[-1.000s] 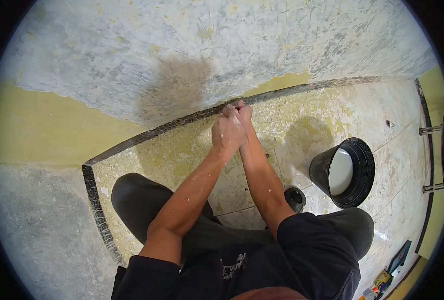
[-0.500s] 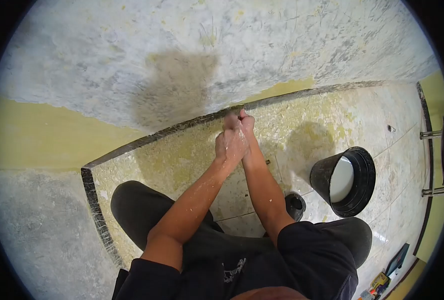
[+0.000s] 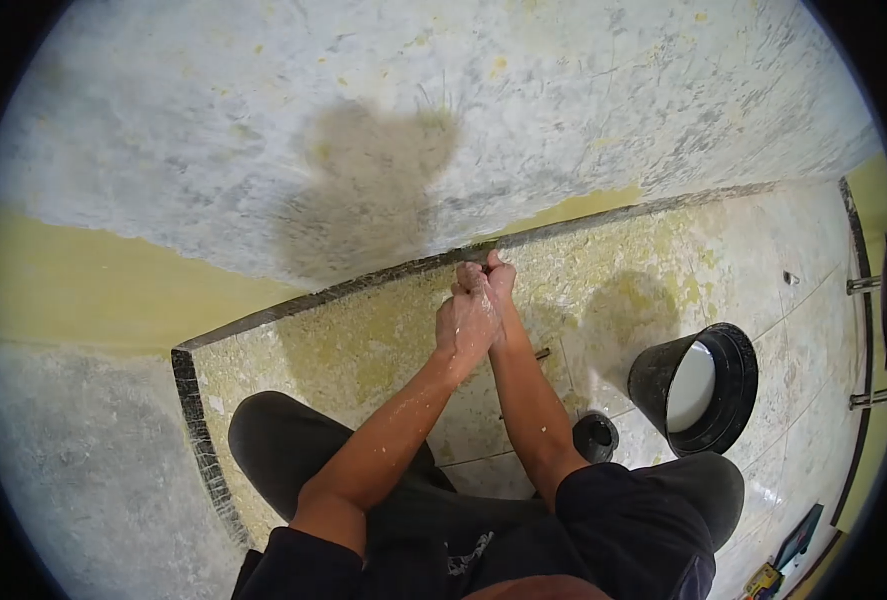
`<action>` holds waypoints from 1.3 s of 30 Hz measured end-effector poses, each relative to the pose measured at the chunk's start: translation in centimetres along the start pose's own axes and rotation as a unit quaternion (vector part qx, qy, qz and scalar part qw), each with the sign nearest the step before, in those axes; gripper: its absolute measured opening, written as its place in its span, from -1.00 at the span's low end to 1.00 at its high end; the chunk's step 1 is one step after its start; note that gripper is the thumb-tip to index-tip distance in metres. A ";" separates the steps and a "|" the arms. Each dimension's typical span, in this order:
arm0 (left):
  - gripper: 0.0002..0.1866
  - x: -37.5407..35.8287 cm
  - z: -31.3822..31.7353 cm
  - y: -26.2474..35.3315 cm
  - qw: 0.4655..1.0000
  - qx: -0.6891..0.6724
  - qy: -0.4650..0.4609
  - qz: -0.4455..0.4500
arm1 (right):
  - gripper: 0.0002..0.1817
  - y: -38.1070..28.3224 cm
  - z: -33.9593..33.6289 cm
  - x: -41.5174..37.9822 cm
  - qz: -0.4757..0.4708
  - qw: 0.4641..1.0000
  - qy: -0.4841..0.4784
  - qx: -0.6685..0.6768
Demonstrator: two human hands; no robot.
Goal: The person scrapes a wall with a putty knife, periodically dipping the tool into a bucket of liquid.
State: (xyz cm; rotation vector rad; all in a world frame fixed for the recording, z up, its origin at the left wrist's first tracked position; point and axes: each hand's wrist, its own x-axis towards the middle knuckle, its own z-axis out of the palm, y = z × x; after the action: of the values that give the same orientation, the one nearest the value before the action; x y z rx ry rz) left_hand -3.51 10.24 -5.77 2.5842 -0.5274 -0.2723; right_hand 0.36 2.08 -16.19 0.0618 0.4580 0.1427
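My left hand [image 3: 469,320] is closed in front of the base of the wall, with pale flecks on its skin and forearm. Pressed against it is my right hand [image 3: 504,285], also closed, its thumb pointing up. A small dark bit shows between the two hands; whatever they grip is mostly hidden. Both hands are close to the dark skirting strip [image 3: 384,270], which runs along the foot of the scraped, whitish wall [image 3: 564,110]. Below them the floor [image 3: 344,350] is littered with pale yellow flakes.
A black bucket [image 3: 652,385] with milky liquid [image 3: 691,387] stands to the right, near my knee. Beside my right forearm is a small dark round container [image 3: 596,437]. A stick-like piece [image 3: 543,353] lies on the floor. Tools [image 3: 764,578] lie at the lower right.
The view has tilted slightly, so the wall, bucket and hands sit lower in the picture. My left fingers, blurred before, are now clearer; both hands stay together at the skirting.
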 end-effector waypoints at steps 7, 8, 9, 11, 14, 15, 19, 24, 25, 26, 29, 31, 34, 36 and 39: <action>-0.55 0.1 -0.5 0.9 0.998 0.057 0.017 0.002 | -0.45 -0.3 3.1 -1.7 -0.045 0.990 0.134 0.014; -0.57 -0.1 -1.0 0.8 1.000 0.012 0.026 0.002 | -0.49 -0.1 2.2 -0.7 -0.034 0.993 0.107 0.029; -0.57 0.4 0.0 -0.7 0.996 -0.003 0.075 0.051 | -0.53 -0.2 1.0 0.8 -0.024 0.996 0.079 0.040; -0.49 0.4 -0.5 0.1 1.000 0.010 -0.015 -0.007 | -0.58 0.1 -2.4 3.7 -0.046 0.996 0.071 0.034; -0.39 0.2 -1.0 0.0 0.998 0.038 -0.039 0.001 | -0.56 -0.4 0.3 -0.1 0.027 0.997 0.014 0.077; -0.38 -0.2 -1.0 0.0 0.997 0.051 0.003 0.064 | -0.52 0.5 2.4 -1.2 -0.030 0.998 0.057 0.005; -0.55 -0.6 0.4 -1.4 0.987 0.081 0.082 0.115 | -0.47 0.9 -0.2 -0.2 0.026 0.991 0.070 0.113; -0.56 -0.4 -1.1 0.5 0.998 0.061 0.005 0.018 | -0.50 0.5 1.6 -1.1 -0.028 0.999 0.015 0.012; -0.50 -0.1 -0.6 -0.5 0.995 0.007 0.058 0.087 | -0.49 0.0 2.4 -1.3 0.027 0.996 0.032 0.084; -0.50 0.5 0.2 -1.3 0.995 0.005 0.059 0.084 | -0.49 0.2 1.7 -0.2 0.029 0.996 0.034 0.082; -0.51 0.9 1.1 -1.8 0.999 0.022 0.005 0.029 | -0.47 1.3 0.6 -0.4 -0.033 0.998 0.050 -0.017; -0.57 0.1 1.0 -0.5 0.997 0.071 0.025 0.033 | -0.46 0.1 -0.4 0.8 -0.025 0.999 0.025 0.008; -0.58 -0.3 -0.5 -0.3 0.996 0.032 0.054 0.060 | -0.44 0.5 4.0 -2.5 -0.012 0.999 0.046 -0.018; -0.57 -0.1 -0.4 -0.2 0.997 0.049 0.036 0.041 | -0.48 0.8 3.0 -1.7 -0.047 0.996 0.070 0.001; -0.55 -0.2 -0.8 1.0 0.998 0.053 0.010 0.023 | -0.47 -0.1 1.5 -1.2 -0.033 0.999 0.035 0.015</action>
State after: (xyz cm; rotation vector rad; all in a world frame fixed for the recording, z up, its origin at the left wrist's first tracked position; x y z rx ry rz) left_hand -3.79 9.80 -4.59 2.6695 -0.6075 -0.2093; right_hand -0.04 1.78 -14.28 0.0702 0.5309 0.0734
